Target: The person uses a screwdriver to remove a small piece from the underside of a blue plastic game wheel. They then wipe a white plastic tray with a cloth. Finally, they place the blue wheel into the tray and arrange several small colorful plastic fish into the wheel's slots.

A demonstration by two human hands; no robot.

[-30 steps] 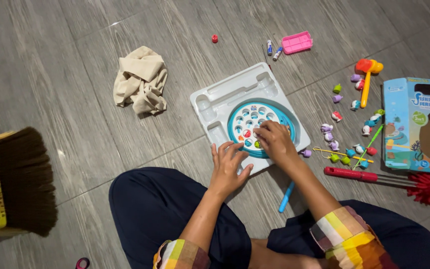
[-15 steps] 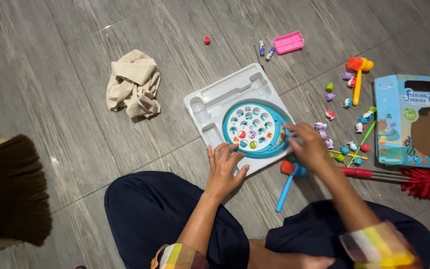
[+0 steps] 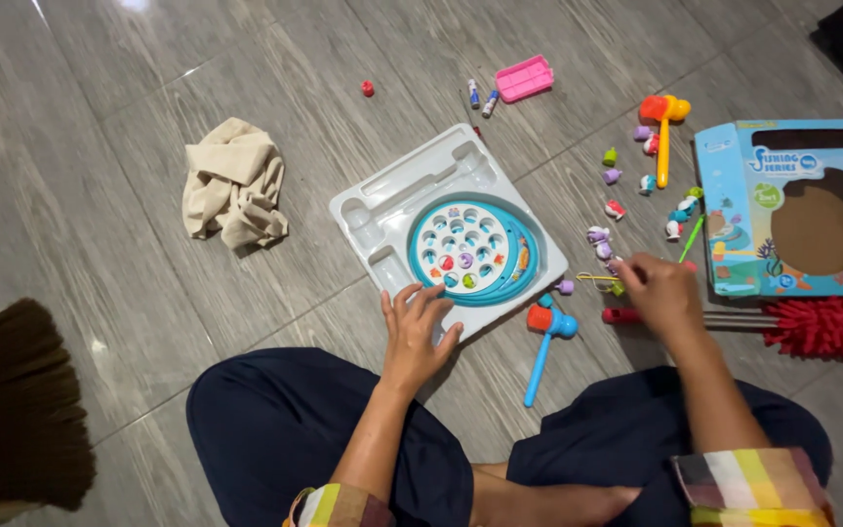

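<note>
the person sits cross-legged on the grey tiled floor; the left hand lies flat with fingers spread on the near corner of the white moulded tray, steadying it; it grips nothing; the round blue fishing-game disc sits in the tray's right part, a few small coloured fish already in its holes and most holes bare; the right hand is out to the right of the tray among the loose small fish pieces, fingers curled narrow at a tiny piece by the thin yellow rod; whether it has pinched one i cannot tell; the step in hand looks like picking fish off the floor to fill the disc; the next move would call for a firm fingertip pinch and a short carry back over an empty hole; a blue toy hammer with red head lies just beside the tray; the open toy box lies further right.
</note>
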